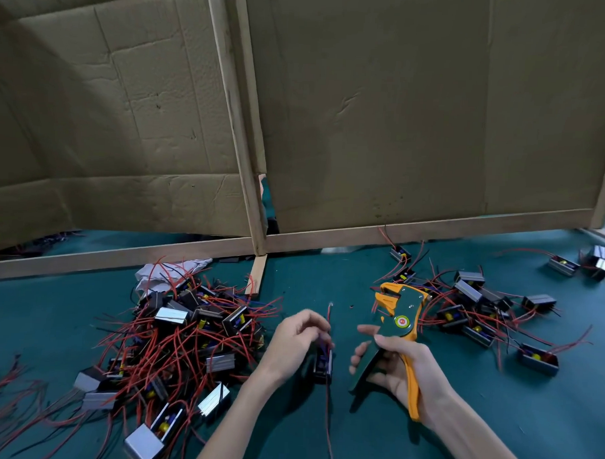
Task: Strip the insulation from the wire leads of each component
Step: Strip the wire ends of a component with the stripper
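My left hand [295, 344] grips a small dark boxed component [323, 365] at the middle of the table. One of its red leads [329, 314] stands up past my fingers, its tip bare; another trails down toward me. My right hand [397, 368] holds an orange and green wire stripper [399, 313] by its handles, jaws up and pointing left, a short gap away from the red lead. A large heap of components [184, 338] with red leads lies to the left. A looser group of components [480, 314] lies to the right.
The table has a teal mat [326, 281]. A cardboard screen on a wooden frame [257, 207] stands across the back. A crumpled white cloth [152, 275] lies behind the left heap. Loose red wires [0, 383] lie at the far left edge.
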### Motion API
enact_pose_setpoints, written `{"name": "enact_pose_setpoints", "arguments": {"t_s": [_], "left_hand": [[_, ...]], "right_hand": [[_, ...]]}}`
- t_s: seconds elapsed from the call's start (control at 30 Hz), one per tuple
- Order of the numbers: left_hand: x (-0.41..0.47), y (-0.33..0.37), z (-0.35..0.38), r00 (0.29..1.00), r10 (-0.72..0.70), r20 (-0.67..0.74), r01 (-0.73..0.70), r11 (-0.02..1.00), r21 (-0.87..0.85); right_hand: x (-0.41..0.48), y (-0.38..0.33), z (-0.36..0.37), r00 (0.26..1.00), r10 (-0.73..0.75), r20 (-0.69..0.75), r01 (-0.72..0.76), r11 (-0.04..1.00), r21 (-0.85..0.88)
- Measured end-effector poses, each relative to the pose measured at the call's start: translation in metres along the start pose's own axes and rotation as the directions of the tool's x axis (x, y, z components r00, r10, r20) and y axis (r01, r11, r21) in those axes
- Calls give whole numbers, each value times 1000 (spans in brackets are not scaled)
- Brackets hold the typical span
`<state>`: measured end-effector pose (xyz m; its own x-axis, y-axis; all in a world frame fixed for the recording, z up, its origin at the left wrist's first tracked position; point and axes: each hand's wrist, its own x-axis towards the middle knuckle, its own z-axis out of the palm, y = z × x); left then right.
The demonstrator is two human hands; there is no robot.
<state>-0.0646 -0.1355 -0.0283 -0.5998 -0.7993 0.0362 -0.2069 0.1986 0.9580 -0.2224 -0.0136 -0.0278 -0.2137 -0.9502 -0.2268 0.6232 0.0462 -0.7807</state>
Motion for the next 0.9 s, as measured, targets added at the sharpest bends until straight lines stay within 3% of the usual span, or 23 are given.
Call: {"name": "enact_pose_setpoints", "arguments": {"t_s": [0.13,0.5,0.9], "left_hand": [[5,-4,16,987,11,-157,-10,1000,3],[8,14,11,991,38,-132,-77,949,-306],[8,14,0,991,86,-106,-104,978,-180]], "right_hand": [[0,-1,0,1000,-3,5,3,1000,-24],[-4,0,3,998,52,38,-48,992,-115],[-6,2,7,992,86,87,-75,990,-120]]}}
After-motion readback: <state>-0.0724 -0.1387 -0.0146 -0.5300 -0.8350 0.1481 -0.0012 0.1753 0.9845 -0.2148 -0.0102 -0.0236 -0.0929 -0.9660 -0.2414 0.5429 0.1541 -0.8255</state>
